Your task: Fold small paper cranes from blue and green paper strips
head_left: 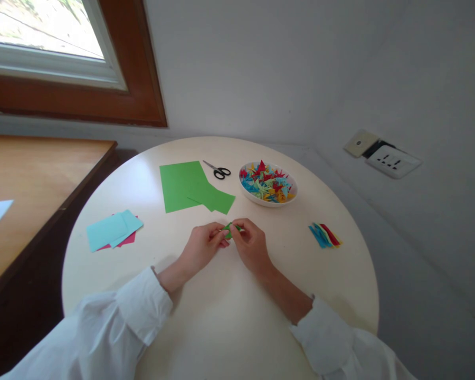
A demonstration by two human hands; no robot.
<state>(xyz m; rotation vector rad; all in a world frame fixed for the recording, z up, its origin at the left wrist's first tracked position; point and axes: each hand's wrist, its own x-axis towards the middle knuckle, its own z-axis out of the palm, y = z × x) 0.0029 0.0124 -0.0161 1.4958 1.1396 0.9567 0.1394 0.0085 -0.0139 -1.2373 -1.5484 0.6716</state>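
Observation:
Between my two hands is a small folded piece of green paper [228, 230], held just above the middle of the white round table [237, 327]. My left hand [203, 244] pinches its left side with thumb and fingers. On the other side, my right hand [250, 243] grips it, thumb in front and fingers curled behind. Fingers hide much of its shape. Just beyond my hands lie green paper sheets [182, 184], a large one with smaller pieces overlapping its right edge.
Scissors [218, 171] with black handles lie at the back. A white bowl [257, 199] of colourful folded paper cranes stands right of them. Light-blue and pink papers [106, 231] lie left; narrow folded coloured strips [324, 236] lie right. A wooden desk [43, 179] adjoins at left.

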